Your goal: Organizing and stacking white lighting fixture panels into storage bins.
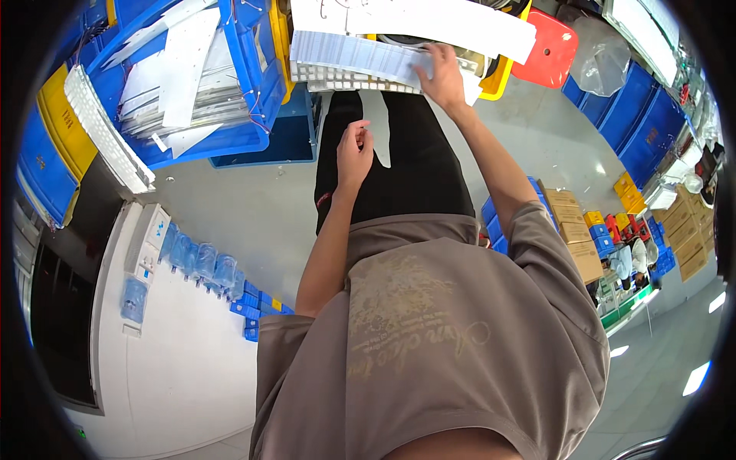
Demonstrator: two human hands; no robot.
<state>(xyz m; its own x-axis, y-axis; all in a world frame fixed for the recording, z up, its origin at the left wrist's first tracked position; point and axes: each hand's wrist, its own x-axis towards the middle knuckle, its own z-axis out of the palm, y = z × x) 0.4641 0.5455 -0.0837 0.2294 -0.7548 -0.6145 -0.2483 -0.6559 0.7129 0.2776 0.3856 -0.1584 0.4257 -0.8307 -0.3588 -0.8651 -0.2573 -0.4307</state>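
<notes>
My left hand (355, 153) is raised over my lap, its fingers curled together; whatever they may hold is too small to make out. Right beside its fingertips, a pale grey pointed strip (379, 130) hangs down from under the work surface's edge, over my dark trousers. My right hand (445, 80) lies at the right end of a long light-blue striped sheet (353, 56), thumb and fingers apart and touching it. Below that sheet shows a white panel with a grid of small blocks (326, 75). A long white board (445, 29) lies just beyond, with thin wires on its left part.
To the left, a blue bin (249, 73) is heaped with white strips (188, 69). A white gridded panel (107, 126) leans beside it. Yellow crate edges (491, 88) and a red stool (546, 47) stand at right. Further off are blue water bottles (203, 261) and cardboard boxes (571, 218).
</notes>
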